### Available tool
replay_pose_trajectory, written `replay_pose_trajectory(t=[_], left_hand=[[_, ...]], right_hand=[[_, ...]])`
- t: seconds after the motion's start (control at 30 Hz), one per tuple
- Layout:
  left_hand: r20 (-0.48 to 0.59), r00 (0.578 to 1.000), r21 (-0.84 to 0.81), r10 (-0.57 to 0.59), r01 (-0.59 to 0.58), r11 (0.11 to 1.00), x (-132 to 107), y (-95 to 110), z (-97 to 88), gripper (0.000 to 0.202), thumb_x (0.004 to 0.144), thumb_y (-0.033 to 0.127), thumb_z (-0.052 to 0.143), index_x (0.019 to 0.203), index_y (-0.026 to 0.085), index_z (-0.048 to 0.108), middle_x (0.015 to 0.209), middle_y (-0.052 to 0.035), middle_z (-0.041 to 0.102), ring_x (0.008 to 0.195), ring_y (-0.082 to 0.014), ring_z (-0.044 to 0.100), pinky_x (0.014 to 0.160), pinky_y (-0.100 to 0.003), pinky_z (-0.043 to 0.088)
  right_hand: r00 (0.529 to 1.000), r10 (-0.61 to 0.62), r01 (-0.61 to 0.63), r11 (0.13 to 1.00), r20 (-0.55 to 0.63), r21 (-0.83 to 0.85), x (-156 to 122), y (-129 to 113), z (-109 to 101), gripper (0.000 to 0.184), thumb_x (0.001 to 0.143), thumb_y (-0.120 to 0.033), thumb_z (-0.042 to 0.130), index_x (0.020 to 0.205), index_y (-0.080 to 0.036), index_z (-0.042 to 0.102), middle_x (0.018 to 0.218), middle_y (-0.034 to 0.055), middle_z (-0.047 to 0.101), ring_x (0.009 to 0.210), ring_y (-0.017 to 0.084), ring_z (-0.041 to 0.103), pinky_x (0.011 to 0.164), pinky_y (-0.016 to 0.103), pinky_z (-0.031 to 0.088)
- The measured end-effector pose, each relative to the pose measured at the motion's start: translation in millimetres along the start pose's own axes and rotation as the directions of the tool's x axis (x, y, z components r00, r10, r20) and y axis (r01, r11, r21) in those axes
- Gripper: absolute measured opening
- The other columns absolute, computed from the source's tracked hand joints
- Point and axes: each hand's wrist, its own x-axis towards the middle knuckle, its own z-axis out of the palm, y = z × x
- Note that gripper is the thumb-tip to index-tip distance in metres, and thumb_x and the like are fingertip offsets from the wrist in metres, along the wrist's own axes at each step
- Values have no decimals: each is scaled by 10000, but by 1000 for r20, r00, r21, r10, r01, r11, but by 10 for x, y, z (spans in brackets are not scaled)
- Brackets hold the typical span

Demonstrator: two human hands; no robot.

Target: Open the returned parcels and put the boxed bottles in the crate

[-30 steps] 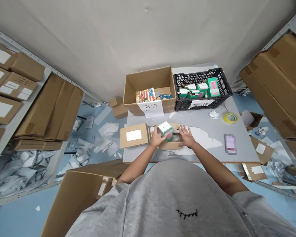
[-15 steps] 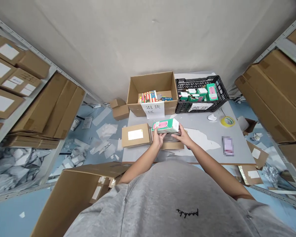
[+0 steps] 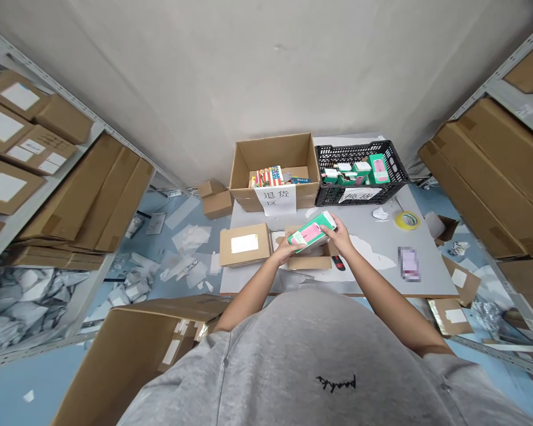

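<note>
Between my two hands I hold a green box (image 3: 311,232) with a pink picture on its face, tilted with its right end higher. My left hand (image 3: 286,248) grips its lower left end; my right hand (image 3: 338,235) grips the upper right end. Beneath it an opened cardboard carton (image 3: 308,262) lies on the table, partly hidden by the green box and my hands. A closed cardboard box (image 3: 245,255) with a white label is just left of it. A red and black tool (image 3: 339,263), perhaps a cutter, lies beside my right wrist.
Behind stand a large cardboard box (image 3: 244,198) with a paper sign and a black crate (image 3: 331,198) holding several green boxes. Yellow tape (image 3: 407,220), crumpled paper (image 3: 380,213) and a blurred-out pinkish item (image 3: 409,264) lie on the right. Shelves flank both sides; a big carton (image 3: 111,355) stands lower left.
The green box has turned from nearly level to a slant, its right end raised, and moved slightly right. Both hands moved with it. The red and black tool has come into view.
</note>
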Motion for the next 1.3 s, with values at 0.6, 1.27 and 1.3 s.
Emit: replay_pose_trajectory(t=[0.6,1.27,1.3], left_hand=[[-15,1000,74,15,-14,997,-9,-91,291,914,422,269,1054,1188,190,561,1120,-101,728,985,-233,717,901,-396,598],[-93,951,368,293,-241,898,12,46,477,798,605,210,915,1310,174,543,1360,-172,587,1343,-356,544,1144,-501,441],[-43,965,335,260,-231,913,8,141,428,791,640,230,902,1342,182,541,1344,-155,612,1307,-337,576,1127,-492,460]], right_hand=[[984,-33,15,995,175,100,-28,-122,181,1065,669,-530,921,1566,-330,381,1482,100,587,1315,299,596,1137,475,498],[996,55,-71,954,-65,-291,-150,215,479,640,597,-514,839,1097,-265,527,1021,45,714,933,297,681,873,457,561],[997,59,-71,952,-48,-297,-139,210,429,614,601,-511,832,1079,-265,536,1003,40,716,922,297,680,866,454,560]])
